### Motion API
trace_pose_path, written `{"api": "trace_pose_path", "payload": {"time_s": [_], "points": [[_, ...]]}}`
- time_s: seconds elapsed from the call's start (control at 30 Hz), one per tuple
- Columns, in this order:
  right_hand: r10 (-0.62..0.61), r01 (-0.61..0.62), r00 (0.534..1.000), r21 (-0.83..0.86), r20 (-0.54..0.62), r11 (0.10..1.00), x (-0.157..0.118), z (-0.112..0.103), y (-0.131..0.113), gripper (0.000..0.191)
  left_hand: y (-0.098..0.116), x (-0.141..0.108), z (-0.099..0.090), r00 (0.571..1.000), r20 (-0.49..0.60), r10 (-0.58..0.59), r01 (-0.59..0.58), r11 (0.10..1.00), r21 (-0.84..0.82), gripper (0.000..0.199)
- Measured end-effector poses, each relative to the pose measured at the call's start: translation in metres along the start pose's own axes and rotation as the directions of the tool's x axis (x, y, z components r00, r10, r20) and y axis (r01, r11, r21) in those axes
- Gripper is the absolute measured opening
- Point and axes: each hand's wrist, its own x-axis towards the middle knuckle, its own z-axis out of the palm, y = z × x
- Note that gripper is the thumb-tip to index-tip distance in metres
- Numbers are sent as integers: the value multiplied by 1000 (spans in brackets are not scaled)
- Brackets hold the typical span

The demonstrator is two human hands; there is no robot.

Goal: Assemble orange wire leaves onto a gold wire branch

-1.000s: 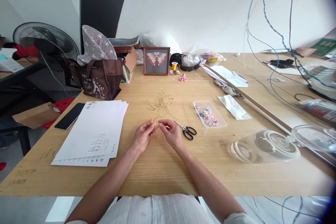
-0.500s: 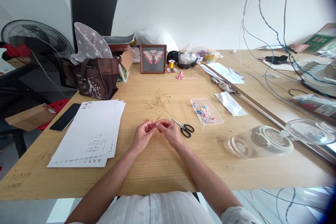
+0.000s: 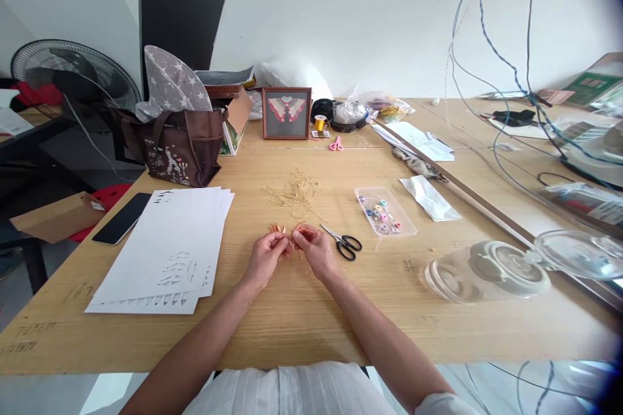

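My left hand (image 3: 267, 258) is closed in a pinch on a small orange-gold piece with pointed, petal-like tips (image 3: 278, 228) standing above the fingers. Close beside it, my right hand (image 3: 314, 249) pinches a thin orange strip or wire (image 3: 305, 229); its exact kind is too small to tell. The fingertips of both hands nearly meet, hiding how the pieces join. Just beyond them lies a loose tangle of gold wire (image 3: 298, 192). Black-handled scissors (image 3: 347, 246) rest to the right of my right hand, blades pointing toward the wire.
On the right are a plastic tray of beads (image 3: 385, 211), a white paper packet (image 3: 430, 198) and a clear jar (image 3: 487, 271) on its side. Paper sheets (image 3: 146, 253) and a phone (image 3: 121, 218) lie left. A brown bag (image 3: 185, 149), picture frame (image 3: 287, 113) and pink scissors (image 3: 335, 144) stand behind.
My fingertips have drawn slightly apart, and more of the pointed orange-gold tips shows above my left hand. The whole view has shifted a little as the head moved.
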Motion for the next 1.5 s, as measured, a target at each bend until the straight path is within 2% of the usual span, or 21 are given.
{"api": "trace_pose_path", "payload": {"time_s": [0.03,0.1,0.17,0.23,0.3,0.33,0.43,0.57,0.67,0.73,0.83,0.9,0.97,1.03,1.13,1.23,1.37,1.5], "points": [[-1,1,1000,15,11,1000,0,0,0,21,1,1,-1,995,46,-94,98,989,-110,17],[0,0,1000,28,21,1000,-1,1,-2,20,2,2,-3,954,171,-247,286,918,-276,19],[-2,2,1000,18,19,1000,-2,2,-4,20,4,1,-5,918,253,-305,376,874,-309,20],[-17,17,1000,4,10,1000,-2,2,-5,20,6,0,-5,945,215,-245,292,930,-222,19],[-48,48,999,-17,-2,999,-1,2,-5,20,5,0,-6,988,119,-99,101,995,-11,21],[-57,57,998,-34,-16,998,0,2,-4,20,5,0,-6,997,79,-19,10,994,105,22],[-72,66,995,-85,-70,994,2,2,0,18,2,-1,-6,986,32,163,-163,915,368,25],[-93,78,990,-144,-101,987,1,4,3,17,-1,-4,-5,963,17,268,-232,800,554,21],[-105,83,988,-180,-116,980,0,5,3,17,-2,-4,-4,964,24,265,-235,804,545,21],[-110,88,987,-181,-117,979,1,5,2,16,-2,-3,-3,980,34,198,-192,871,453,21],[-122,107,989,-163,-86,981,2,4,2,17,1,0,-3,993,110,-36,19,988,151,22],[-123,113,991,-164,-52,980,2,3,1,19,3,0,-4,966,189,-175,186,981,-45,22],[-117,111,993,-173,-27,979,1,2,-1,21,5,0,-5,946,235,-224,255,961,-111,21],[-120,115,993,-181,-17,977,1,2,-2,20,7,-1,-6,957,221,-190,202,979,-33,21],[-129,125,992,-184,-7,975,1,1,-2,18,6,-1,-6,983,171,-59,31,986,164,23],[-141,139,990,-186,0,973,1,1,0,14,2,1,-6,987,160,30,-69,967,246,24],[-134,133,991,-170,1,977,1,1,1,12,-2,3,-8,982,179,52,-99,960,262,24],[-98,100,995,-125,21,987,1,1,-1,14,1,3,-8,981,194,30,-77,967,244,24]]}}
